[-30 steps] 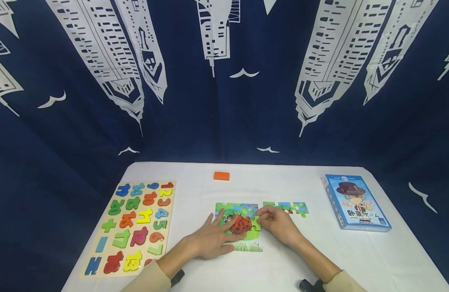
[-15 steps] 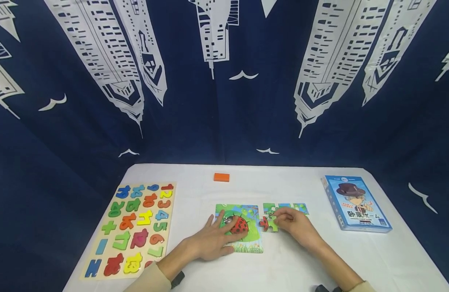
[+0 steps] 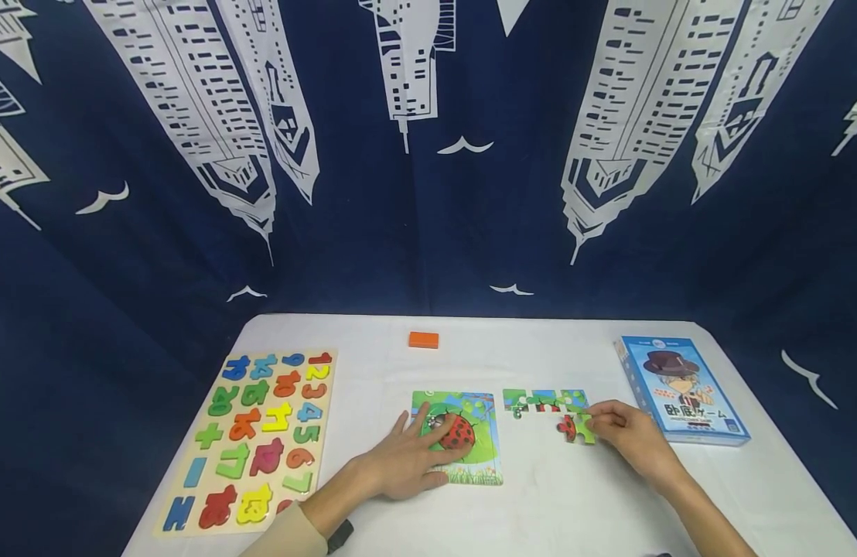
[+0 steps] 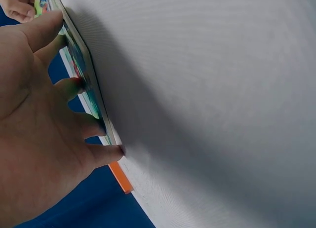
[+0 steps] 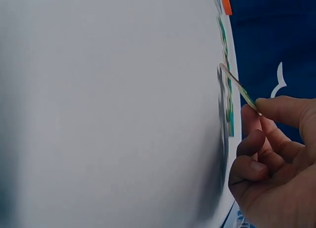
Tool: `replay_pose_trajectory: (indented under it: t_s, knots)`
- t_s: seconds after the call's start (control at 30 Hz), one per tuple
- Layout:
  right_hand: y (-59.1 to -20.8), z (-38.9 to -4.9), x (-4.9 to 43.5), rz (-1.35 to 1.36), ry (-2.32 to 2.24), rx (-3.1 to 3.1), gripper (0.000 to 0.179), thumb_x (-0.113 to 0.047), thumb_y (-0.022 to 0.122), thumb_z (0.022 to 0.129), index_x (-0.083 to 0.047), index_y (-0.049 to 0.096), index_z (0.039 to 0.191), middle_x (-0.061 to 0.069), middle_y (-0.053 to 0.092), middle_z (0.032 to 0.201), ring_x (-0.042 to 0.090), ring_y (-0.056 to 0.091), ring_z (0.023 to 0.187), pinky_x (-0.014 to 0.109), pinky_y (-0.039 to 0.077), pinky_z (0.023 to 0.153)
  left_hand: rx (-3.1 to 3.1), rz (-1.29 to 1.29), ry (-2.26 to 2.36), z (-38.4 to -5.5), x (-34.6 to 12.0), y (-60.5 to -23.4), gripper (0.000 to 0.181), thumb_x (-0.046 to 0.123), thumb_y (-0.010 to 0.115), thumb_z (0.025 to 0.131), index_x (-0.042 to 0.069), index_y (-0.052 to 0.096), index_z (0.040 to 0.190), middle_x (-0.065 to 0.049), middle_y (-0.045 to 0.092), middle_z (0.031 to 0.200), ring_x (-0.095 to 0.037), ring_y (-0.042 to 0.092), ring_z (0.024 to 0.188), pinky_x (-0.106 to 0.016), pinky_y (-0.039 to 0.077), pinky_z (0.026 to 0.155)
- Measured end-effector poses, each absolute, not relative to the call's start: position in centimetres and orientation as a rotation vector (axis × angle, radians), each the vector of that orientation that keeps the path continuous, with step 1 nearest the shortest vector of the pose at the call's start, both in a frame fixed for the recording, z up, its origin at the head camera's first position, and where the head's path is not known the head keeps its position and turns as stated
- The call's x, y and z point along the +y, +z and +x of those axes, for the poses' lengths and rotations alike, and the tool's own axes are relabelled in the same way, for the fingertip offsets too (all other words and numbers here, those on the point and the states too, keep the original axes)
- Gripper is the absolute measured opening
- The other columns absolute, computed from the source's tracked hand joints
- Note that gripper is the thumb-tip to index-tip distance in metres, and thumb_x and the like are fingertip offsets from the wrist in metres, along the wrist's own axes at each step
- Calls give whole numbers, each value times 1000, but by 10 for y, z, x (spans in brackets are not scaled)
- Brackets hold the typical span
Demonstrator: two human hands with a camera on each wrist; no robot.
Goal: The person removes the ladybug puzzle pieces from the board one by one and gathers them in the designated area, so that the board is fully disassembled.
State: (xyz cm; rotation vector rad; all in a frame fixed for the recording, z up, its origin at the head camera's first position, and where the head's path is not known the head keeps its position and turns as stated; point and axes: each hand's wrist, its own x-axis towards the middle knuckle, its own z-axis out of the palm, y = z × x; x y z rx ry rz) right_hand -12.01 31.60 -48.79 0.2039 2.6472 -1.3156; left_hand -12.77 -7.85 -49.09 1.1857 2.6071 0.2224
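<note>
A square ladybug puzzle board [image 3: 480,456] lies at the middle of the white table. My left hand [image 3: 404,460] rests on its left side with fingers spread; the left wrist view shows the fingertips on the board [image 4: 81,55]. Between thumb and fingers, my right hand [image 3: 633,437] pinches a red and green jigsaw piece [image 3: 577,428]. Tilted, that jigsaw piece [image 5: 242,90] has its far end close over the table in the right wrist view. Just behind it, a row of joined jigsaw pieces [image 3: 545,400] lies right of the board.
On the left lies a wooden number board [image 3: 261,441] with colourful numerals. An orange block [image 3: 424,340] sits near the table's back edge. At the right stands a blue game box [image 3: 682,391]. A dark blue printed curtain [image 3: 428,232] hangs behind the table.
My right hand has carried the jigsaw piece from the ladybug board's right edge rightward, to in front of the row's right end. My left hand has stayed on the board.
</note>
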Motion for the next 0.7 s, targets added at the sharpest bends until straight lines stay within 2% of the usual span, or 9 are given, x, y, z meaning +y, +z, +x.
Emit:
replay_pose_trajectory:
  t_s: [0.33,0.7]
  knots:
    - [-492,-120,328,207,-1109,2809,27,-19,64,97,0,67,116,5,69,91,18,59,80,26,47,63,2612,1184,221,-126,-79,-492,53,46,47,104,45,32,155,-4,16,169,-48,5,152,-69,20,115]
    - [-497,-129,329,128,-986,2886,24,-15,63,95,0,71,113,4,67,88,18,57,76,26,46,61,2619,1192,204,-128,-80,-493,53,47,46,104,46,31,155,-4,15,169,-48,4,152,-69,20,115]
